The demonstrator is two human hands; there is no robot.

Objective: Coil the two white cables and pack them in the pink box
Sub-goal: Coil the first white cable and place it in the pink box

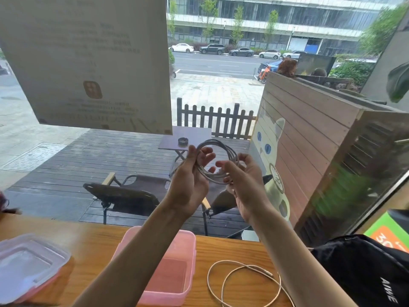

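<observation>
Raised above the wooden counter (pixel 221 247), the left hand (pixel 188 180) pinches a coiled white cable (pixel 221 160) while the right hand (pixel 245 185) curls its fingers around the coil's lower right, with the open pink box (pixel 177 273) near and the second white cable (pixel 243 282) lying loose to its right.

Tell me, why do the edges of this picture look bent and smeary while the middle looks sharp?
Head view: the wide-angle lens bows lines near the borders; daylight through the window backlights the left hand and right hand holding the coiled cable, which stays fairly crisp; the clear lid and the greenery at right are blurred; the pink box and loose cable read clearly.
</observation>
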